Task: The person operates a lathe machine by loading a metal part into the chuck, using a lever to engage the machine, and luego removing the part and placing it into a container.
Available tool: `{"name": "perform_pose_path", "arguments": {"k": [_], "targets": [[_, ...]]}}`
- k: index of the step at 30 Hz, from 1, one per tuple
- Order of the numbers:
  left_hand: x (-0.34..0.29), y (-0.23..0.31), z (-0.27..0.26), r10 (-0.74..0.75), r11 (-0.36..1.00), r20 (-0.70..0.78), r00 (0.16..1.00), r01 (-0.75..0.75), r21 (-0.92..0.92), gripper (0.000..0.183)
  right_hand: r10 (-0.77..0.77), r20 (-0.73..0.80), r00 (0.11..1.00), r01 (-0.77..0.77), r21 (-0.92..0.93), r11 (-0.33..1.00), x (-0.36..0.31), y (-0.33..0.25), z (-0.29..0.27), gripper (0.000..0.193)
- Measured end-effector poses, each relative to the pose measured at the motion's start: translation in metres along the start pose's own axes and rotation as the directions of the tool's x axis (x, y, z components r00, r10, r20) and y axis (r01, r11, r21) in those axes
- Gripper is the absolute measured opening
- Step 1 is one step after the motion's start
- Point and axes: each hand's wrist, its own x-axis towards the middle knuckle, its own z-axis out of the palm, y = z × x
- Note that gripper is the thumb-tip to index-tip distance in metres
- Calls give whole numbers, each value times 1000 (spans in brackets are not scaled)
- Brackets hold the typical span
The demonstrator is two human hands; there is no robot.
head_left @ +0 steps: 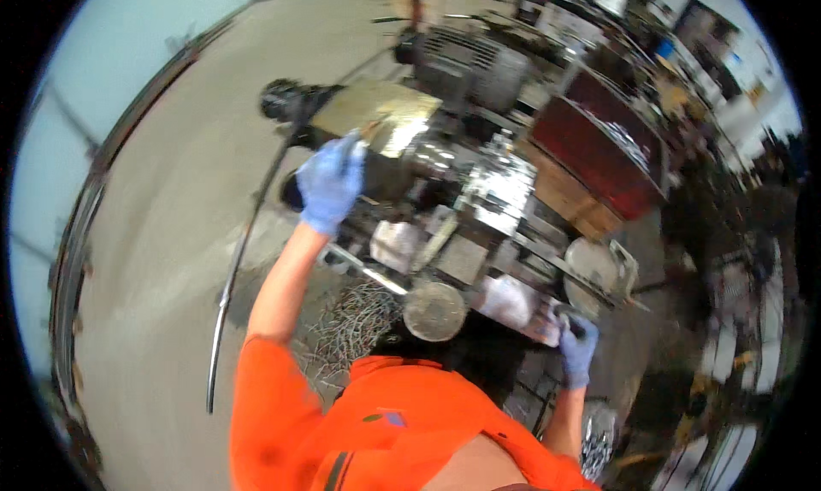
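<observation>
At the lathe [462,258], left of the shiny chuck [428,159], your gloved left hand [330,181] could snag if that chuck spins; I cannot tell whether it or your right hand [579,347], beside the pale panel [506,301], grips anything.

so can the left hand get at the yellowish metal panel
Likely yes: the left hand is at the near edge of the yellowish metal panel, and nothing visible stands between them.

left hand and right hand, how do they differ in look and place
The left hand sits higher in the picture, by the yellowish machine cover; the right hand is lower, beside a pale, stained surface. The left hand looks larger than the right hand. Both are gloved in blue.
</observation>
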Motion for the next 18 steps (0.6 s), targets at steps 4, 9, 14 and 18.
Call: {"name": "perform_pose_path", "arguments": {"k": [4,9,14,18], "targets": [[6,-23,13,-70,977,247,966,17,213,25,1,62,998,0,-20,1000,1,7,3,16],[15,-28,9,-63,986,352,934,4,167,33,-78,129,989,67,88,994,11,39,10,20],[9,-27,-14,-89,983,243,966,46,176,42,-46,111,993,31,136,990,16,47,13,21],[-44,-23,-23,-113,992,40,993,115,-51,40,38,42,998,-41,86,995,18,76,8,16]]}}
